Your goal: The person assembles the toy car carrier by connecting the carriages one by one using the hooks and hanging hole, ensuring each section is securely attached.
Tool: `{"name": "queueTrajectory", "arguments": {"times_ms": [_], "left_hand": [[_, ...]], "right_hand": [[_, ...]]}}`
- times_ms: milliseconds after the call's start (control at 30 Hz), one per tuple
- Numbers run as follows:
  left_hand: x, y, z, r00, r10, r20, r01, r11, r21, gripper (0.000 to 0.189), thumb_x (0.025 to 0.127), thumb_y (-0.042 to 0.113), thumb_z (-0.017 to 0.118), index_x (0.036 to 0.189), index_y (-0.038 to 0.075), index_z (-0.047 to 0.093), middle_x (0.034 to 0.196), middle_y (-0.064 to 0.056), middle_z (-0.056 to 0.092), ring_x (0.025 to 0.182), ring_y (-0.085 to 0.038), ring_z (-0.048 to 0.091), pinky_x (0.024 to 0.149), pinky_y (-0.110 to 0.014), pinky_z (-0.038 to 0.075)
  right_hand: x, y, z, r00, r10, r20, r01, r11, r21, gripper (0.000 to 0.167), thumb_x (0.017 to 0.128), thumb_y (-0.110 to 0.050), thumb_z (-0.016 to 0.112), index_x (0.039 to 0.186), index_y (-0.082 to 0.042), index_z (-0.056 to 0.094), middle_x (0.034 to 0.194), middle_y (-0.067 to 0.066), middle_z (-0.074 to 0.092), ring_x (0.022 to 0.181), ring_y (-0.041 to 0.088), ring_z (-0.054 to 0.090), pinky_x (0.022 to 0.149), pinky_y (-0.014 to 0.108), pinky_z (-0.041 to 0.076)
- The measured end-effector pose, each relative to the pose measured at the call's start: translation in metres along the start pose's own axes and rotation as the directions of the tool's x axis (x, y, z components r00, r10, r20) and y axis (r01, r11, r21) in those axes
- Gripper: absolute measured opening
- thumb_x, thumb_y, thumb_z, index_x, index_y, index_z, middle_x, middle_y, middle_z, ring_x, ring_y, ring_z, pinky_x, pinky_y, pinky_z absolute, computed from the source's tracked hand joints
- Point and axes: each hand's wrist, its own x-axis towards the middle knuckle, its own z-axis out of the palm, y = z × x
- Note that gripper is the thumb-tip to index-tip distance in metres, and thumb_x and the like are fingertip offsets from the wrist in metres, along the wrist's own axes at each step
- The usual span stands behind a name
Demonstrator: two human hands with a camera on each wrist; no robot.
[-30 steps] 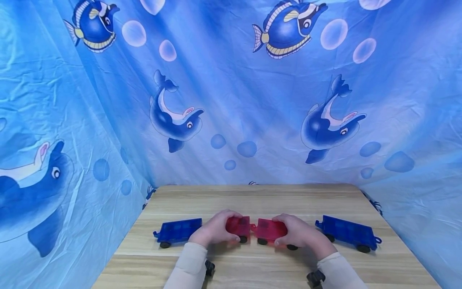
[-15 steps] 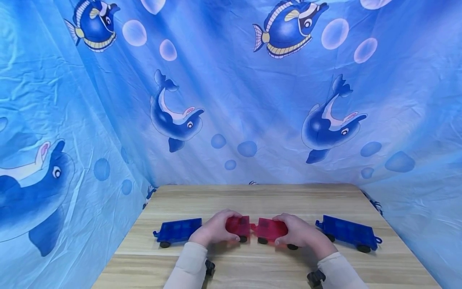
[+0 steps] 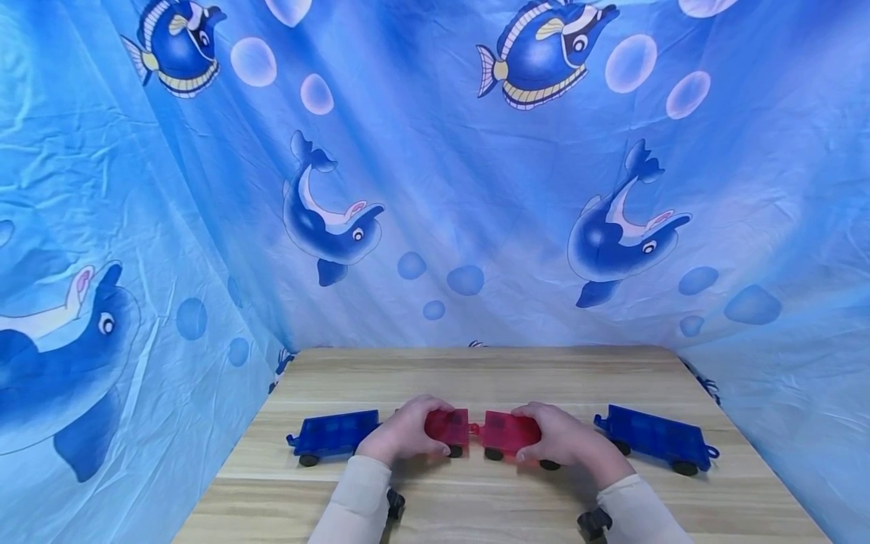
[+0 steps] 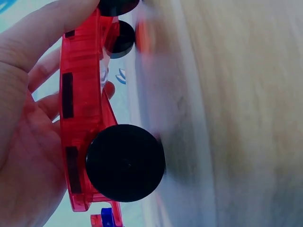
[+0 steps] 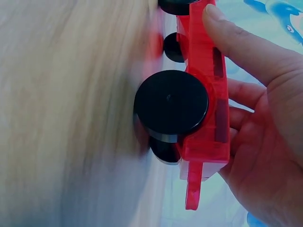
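Coupling step: left hand (image 3: pixel 402 436) clamps its fingers on the left red car (image 3: pixel 448 427), right hand (image 3: pixel 559 438) on the right red car (image 3: pixel 511 432), lower centre of the table (image 3: pixel 476 370), ends nearly touching. Next likely needs hitches aligned, then pushed together. Versus a second ago: barely any change, blue car (image 3: pixel 333 434) nudged slightly left.

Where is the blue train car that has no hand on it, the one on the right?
In the head view, the right blue car stands on the wooden table near its right edge, just beyond the right hand, which holds a red car.
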Motion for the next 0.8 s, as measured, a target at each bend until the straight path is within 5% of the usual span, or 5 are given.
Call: {"name": "queueTrajectory", "arguments": {"times_ms": [800], "left_hand": [[-0.0035, -0.0031, -0.0051, 0.999, -0.036, 0.032, 0.037, 0.998, -0.053, 0.071, 0.073, 0.025, 0.099, 0.136, 0.023, 0.067, 0.135, 0.002, 0.062, 0.117, -0.024, 0.059, 0.094, -0.045, 0.055]], "right_hand": [[-0.0026, -0.0044, 0.0035, 0.999, -0.034, -0.005, 0.034, 0.999, -0.024, 0.083, 0.079, -0.039, 0.093, 0.149, -0.013, 0.058, 0.139, 0.006, 0.062, 0.119, 0.024, 0.059, 0.100, 0.054, 0.054]]}}
